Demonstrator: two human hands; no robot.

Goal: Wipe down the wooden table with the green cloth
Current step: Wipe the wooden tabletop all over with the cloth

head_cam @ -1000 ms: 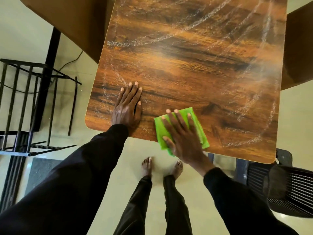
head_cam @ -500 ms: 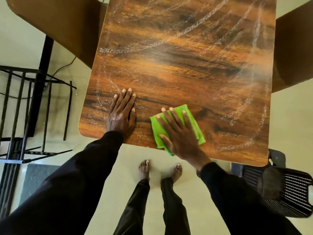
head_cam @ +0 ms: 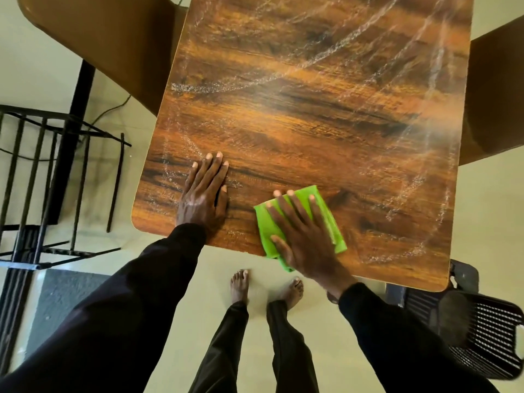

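Green cloth (head_cam: 326, 219) lies flat under R hand (head_cam: 304, 239), fingers spread, pressing it at tabletop (head_cam: 312, 109) near edge; unwiped streaks lie ahead/right. L hand (head_cam: 204, 194) flat, holds nothing.

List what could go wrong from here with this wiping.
1. The near corner of the green cloth hangs over the edge of the wooden table, under the flat right hand. A pull toward the body could drag it onto the floor.
2. White streaks cover much of the far and right tabletop. Short strokes near the edge may miss them.
3. Residue swept off the edge could land by the bare feet below.
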